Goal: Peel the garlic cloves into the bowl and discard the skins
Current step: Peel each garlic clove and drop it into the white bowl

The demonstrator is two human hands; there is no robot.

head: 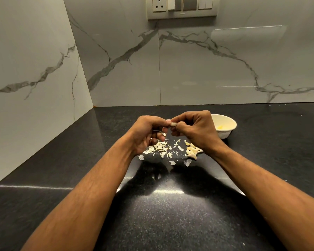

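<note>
Both hands meet above the black counter and pinch one small garlic clove (173, 124) between their fingertips. My left hand (147, 133) grips it from the left and my right hand (194, 129) from the right. Under the hands lies a scatter of papery white skins (159, 149). A small heap of unpeeled cloves (192, 151) sits just right of the skins, partly hidden by my right wrist. A white bowl (227, 122) stands behind my right hand, with a pale yellow peeled clove (220, 127) inside.
The black granite counter (170, 205) ends at marble walls on the left and at the back. A switch and socket panel (181, 7) is mounted high on the back wall. Tiny skin flecks dot the counter's far right.
</note>
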